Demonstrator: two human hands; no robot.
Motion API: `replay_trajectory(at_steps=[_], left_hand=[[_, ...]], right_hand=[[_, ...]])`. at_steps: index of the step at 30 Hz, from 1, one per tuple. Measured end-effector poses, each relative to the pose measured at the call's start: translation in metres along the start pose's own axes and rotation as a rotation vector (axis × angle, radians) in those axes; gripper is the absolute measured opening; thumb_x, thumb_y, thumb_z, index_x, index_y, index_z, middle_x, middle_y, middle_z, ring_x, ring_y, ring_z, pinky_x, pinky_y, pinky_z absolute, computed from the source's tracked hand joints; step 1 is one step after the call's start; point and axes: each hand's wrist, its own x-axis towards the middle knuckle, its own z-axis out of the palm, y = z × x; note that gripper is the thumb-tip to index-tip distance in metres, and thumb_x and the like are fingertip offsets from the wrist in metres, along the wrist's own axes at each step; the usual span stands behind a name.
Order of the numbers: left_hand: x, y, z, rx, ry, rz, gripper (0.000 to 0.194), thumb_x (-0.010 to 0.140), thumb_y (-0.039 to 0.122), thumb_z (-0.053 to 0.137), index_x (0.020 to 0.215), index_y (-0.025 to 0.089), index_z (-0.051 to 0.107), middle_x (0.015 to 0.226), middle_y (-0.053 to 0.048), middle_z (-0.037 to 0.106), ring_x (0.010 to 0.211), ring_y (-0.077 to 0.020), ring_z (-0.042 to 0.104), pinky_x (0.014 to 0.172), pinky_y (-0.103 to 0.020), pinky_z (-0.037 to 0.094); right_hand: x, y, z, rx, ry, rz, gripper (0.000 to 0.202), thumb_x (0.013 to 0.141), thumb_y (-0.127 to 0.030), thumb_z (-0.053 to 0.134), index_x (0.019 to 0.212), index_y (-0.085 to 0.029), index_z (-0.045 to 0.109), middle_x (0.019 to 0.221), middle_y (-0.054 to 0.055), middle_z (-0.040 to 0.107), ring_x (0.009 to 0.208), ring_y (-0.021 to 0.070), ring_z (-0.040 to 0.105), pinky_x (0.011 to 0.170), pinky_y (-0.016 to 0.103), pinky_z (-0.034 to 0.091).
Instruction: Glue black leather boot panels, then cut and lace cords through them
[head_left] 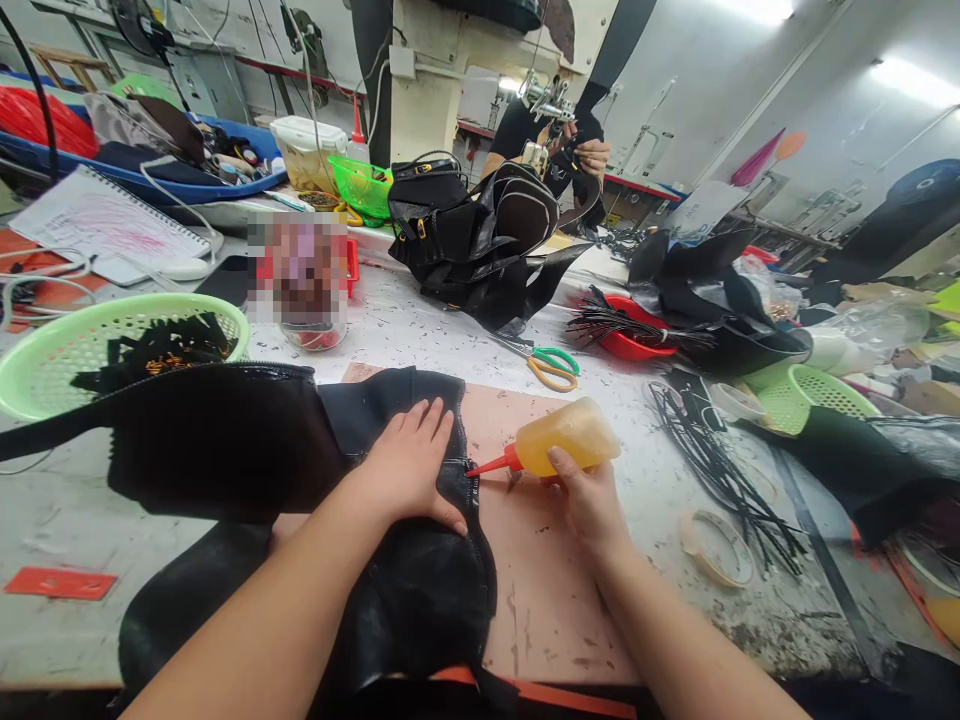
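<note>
My left hand (412, 465) lies flat with its fingers stretched out on a black leather-like piece (420, 580), pressing it against a pinkish board (540, 580). A stitched edge or zip runs along the right side of this piece. In my right hand (592, 500) is a soft squeeze bottle (566, 440) of yellow liquid, tilted on its side. Its red nozzle (491, 465) points left, and the tip meets the stitched edge beside my left hand. Another black flap (210, 440) with a strap spreads out to the left.
Scissors (553, 368) with green and orange handles lie beyond the board. A green basket (232, 330) of black pieces stands left. Right are a tape roll (716, 548), black strips (720, 470) and a red bowl (637, 335). A person's hand (592, 157) works at a machine behind black pieces (480, 230).
</note>
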Motion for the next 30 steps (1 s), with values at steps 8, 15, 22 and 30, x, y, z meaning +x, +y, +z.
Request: replay_trajectory(at_steps=[8, 15, 22, 30], left_hand=[[0.002, -0.002, 0.002, 0.008, -0.021, 0.013, 0.139, 0.032, 0.078, 0.059, 0.139, 0.004, 0.012, 0.147, -0.02, 0.006, 0.134, -0.0358, 0.005, 0.106, -0.046, 0.01], [0.003, -0.003, 0.003, 0.008, -0.03, 0.03, 0.141, 0.03, 0.08, 0.057, 0.139, 0.003, 0.011, 0.148, -0.02, 0.004, 0.134, -0.037, 0.004, 0.106, -0.046, 0.01], [0.004, -0.002, 0.002, 0.021, -0.036, 0.023, 0.141, 0.032, 0.08, 0.056, 0.139, 0.002, 0.009, 0.148, -0.02, 0.003, 0.133, -0.0377, 0.002, 0.105, -0.046, 0.009], [0.004, 0.001, -0.002, 0.043, -0.048, 0.022, 0.136, 0.037, 0.08, 0.054, 0.139, 0.002, 0.01, 0.148, -0.021, 0.004, 0.133, -0.0371, 0.004, 0.104, -0.046, 0.01]], right_hand=[[-0.013, 0.001, -0.005, -0.012, -0.029, 0.012, 0.038, 0.057, -0.04, 0.073, 0.082, -0.017, 0.055, 0.069, 0.0, 0.059, 0.058, 0.015, 0.054, 0.044, 0.024, 0.042], [-0.024, 0.003, -0.013, -0.012, -0.076, 0.011, 0.039, 0.058, -0.038, 0.073, 0.087, -0.019, 0.055, 0.074, 0.001, 0.06, 0.064, 0.0178, 0.055, 0.046, 0.026, 0.043], [-0.035, 0.012, -0.023, 0.031, -0.05, 0.009, 0.035, 0.06, -0.035, 0.072, 0.088, -0.018, 0.057, 0.075, 0.002, 0.061, 0.064, 0.0176, 0.057, 0.044, 0.024, 0.043], [-0.051, 0.015, -0.036, 0.04, 0.014, 0.004, 0.036, 0.062, -0.034, 0.071, 0.091, -0.018, 0.059, 0.08, 0.004, 0.063, 0.07, 0.0193, 0.059, 0.053, 0.028, 0.048]])
